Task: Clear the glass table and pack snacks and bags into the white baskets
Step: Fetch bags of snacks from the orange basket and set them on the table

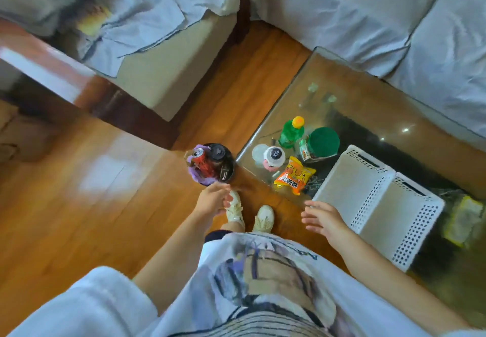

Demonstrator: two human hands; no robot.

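Just right of the empty right hand (322, 217), the white baskets (378, 205).

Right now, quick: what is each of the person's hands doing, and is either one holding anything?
Left hand: open, holding nothing, near the dark bin on the floor.
Right hand: open, fingers spread, empty, beside the white baskets.

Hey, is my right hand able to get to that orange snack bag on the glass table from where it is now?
Probably yes. The right hand is open and empty beside the white basket, and the orange snack bag lies near the table's edge with nothing between them.
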